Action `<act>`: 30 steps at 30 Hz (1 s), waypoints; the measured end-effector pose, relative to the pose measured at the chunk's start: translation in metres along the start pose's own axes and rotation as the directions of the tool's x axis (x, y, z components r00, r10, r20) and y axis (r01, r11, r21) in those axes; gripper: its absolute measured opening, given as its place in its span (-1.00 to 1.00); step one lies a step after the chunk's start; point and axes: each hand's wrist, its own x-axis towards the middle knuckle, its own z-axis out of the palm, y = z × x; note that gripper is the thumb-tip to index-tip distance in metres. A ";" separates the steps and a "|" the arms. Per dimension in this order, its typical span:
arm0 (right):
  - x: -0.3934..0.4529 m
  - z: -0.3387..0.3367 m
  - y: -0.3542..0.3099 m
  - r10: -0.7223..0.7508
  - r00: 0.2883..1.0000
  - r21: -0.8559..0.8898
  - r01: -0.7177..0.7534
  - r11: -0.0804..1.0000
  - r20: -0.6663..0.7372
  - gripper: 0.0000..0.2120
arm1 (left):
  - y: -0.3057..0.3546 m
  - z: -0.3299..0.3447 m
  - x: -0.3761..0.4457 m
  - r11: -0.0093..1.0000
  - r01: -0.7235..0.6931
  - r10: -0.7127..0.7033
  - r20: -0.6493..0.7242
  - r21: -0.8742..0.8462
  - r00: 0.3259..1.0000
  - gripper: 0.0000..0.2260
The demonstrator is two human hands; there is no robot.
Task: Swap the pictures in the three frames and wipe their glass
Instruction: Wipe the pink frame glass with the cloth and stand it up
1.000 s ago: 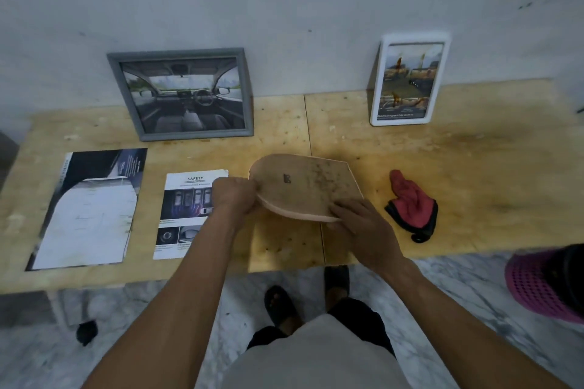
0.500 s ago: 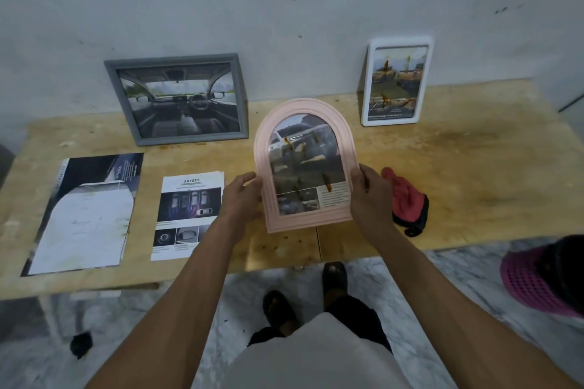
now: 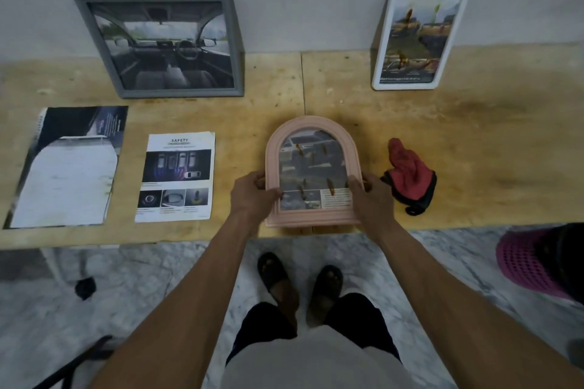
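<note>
An arched pink frame (image 3: 311, 126) with a car picture lies face up near the front edge of the wooden table (image 3: 474, 136). My left hand (image 3: 251, 196) grips its lower left side and my right hand (image 3: 369, 196) grips its lower right side. A grey frame (image 3: 164, 43) with a car-interior picture leans on the wall at the back left. A white frame (image 3: 418, 36) leans on the wall at the back right. A red and black cloth (image 3: 409, 175) lies just right of the pink frame.
Two loose prints lie on the table's left: a "SAFETY" sheet (image 3: 177, 177) and a larger dark and white sheet (image 3: 68, 167). A pink mesh basket (image 3: 531, 257) stands on the marble floor at the right. My feet are under the table edge.
The pink frame was back side up, was then turned to show its glass and held upright, and now lies lower and flatter at the table's front edge, both hands still on it.
</note>
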 end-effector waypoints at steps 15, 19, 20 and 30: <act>0.027 0.009 0.019 -0.095 0.995 -0.159 0.099 0.982 0.029 -0.77 | -0.012 0.038 0.024 0.981 -0.025 0.052 -0.138 0.192 0.989 -0.73; 0.027 0.013 0.021 -0.082 0.997 -0.147 0.080 0.986 -0.010 -0.73 | -0.019 0.040 0.025 0.957 -0.088 0.135 -0.156 0.277 0.978 -0.78; 0.026 0.013 0.021 -0.083 0.996 -0.151 0.079 0.985 -0.016 -0.72 | -0.021 0.040 0.026 0.949 -0.106 0.158 -0.156 0.298 0.975 -0.79; 0.032 0.013 0.026 -0.146 0.989 -0.313 0.137 0.940 -0.005 -0.79 | -0.036 0.037 0.031 0.933 -0.184 0.239 -0.152 0.308 0.959 -0.76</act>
